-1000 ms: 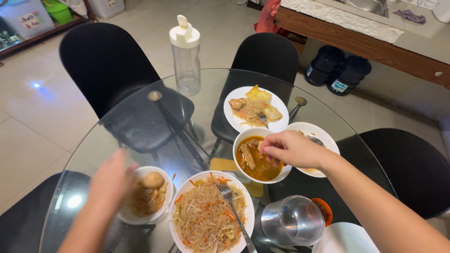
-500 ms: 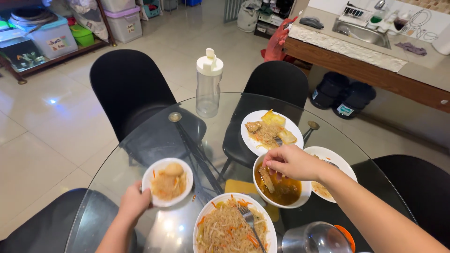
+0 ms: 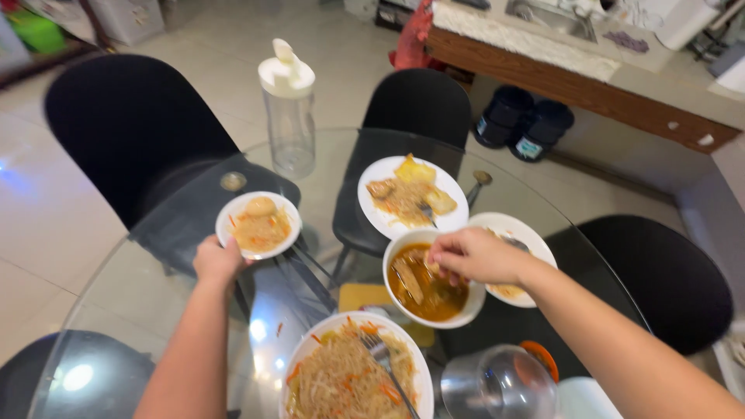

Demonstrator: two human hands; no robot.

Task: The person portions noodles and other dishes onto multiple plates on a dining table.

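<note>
holding a small white plate (image 3: pixel 258 225) by its near rim, the left hand (image 3: pixel 217 261) has its fingers clamped on the edge, thumb side up. that plate sits level at the left of the round glass table (image 3: pixel 140 264), above the black chair (image 3: pixel 132 132) seen through the glass. it carries a heap of thin noodles with orange shreds and 1 round pale ball of food at its far edge.

the right hand (image 3: pixel 475 254) hangs over the white bowl (image 3: pixel 428 279) of orange-brown stew at the middle of the table, fingertips pinched together and dipped toward the sauce at the bowl's far right side; what they pinch is too small to tell. a long brown piece of meat (image 3: pixel 407 278) lies in the stew, its long axis running from far-left to near-right, just beside the fingertips.

just beyond the bowl is a white plate (image 3: pixel 412 197) with noodles and fried pieces, and under the right wrist a 2nd white plate (image 3: pixel 521 240) shows in part. nearest the camera, a large plate of noodles (image 3: pixel 355 377) holds a fork (image 3: pixel 386 361) whose tines point away and whose handle runs toward the near right. a clear glass (image 3: pixel 497 384) lies tilted at the near right, and a tall clear pitcher with a white lid (image 3: pixel 289 109) stands upright at the far edge.
</note>
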